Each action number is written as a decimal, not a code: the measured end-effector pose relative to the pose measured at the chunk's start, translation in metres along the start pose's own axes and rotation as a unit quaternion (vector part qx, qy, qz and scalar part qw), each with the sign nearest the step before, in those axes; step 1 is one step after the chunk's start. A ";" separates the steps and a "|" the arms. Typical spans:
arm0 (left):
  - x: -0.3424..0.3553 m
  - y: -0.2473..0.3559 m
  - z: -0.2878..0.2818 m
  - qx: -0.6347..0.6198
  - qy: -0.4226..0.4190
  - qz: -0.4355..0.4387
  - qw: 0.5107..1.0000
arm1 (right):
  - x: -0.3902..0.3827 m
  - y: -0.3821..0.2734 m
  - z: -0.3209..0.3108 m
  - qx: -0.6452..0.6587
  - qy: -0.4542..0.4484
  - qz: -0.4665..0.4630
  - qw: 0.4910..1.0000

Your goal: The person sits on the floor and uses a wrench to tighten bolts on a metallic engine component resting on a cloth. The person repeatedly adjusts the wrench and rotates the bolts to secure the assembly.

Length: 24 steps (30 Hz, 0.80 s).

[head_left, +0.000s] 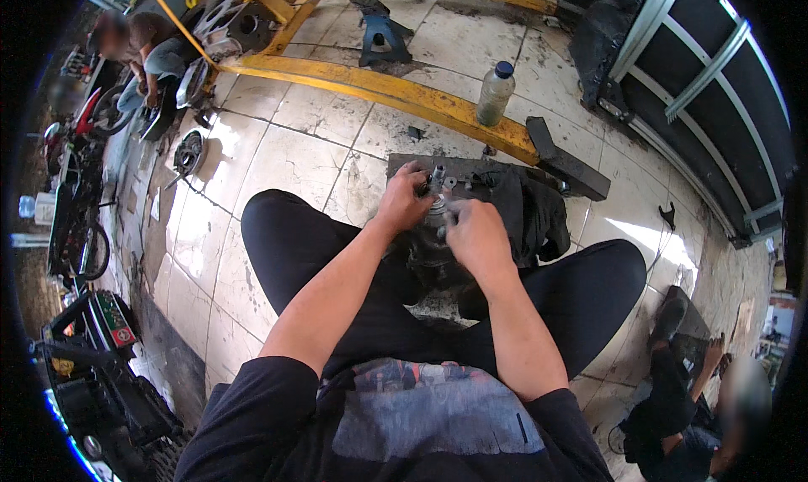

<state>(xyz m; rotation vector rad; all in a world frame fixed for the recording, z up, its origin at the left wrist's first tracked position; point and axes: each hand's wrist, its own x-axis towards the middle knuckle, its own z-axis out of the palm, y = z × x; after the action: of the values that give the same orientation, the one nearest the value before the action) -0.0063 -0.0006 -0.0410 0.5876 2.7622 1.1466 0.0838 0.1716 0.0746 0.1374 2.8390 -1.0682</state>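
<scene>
Between my knees a small silvery metal assembly with an upright shaft sits on a dark, greasy mass over a dark mat. My left hand grips its left side with curled fingers. My right hand is at its right side, fingers bent inward toward it; what they hold is hidden or too small to name. A washer-like piece shows beside the shaft. Dark crumpled cloth lies right of the assembly.
A yellow steel frame crosses ahead, with a bottle on it and a blue stand beyond. Motorcycles line the left. Two other people sit at upper left, another at lower right. A dark panel stands at right.
</scene>
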 end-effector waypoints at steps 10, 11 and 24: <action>0.004 0.008 -0.010 -0.030 -0.044 -0.055 0.997 | 0.009 0.045 -0.004 0.025 0.000 0.132 0.991; 0.005 0.007 -0.010 -0.033 -0.047 -0.061 0.997 | 0.011 0.044 -0.010 0.013 0.015 0.126 0.992; -0.003 0.037 -0.010 -0.010 0.037 -0.104 0.994 | 0.027 0.080 -0.021 0.037 0.061 0.171 0.983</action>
<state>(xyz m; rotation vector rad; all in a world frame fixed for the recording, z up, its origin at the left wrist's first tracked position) 0.0053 0.0154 -0.0084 0.2520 2.7878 1.1670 0.0657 0.2468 0.0352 0.6919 2.7359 -1.1173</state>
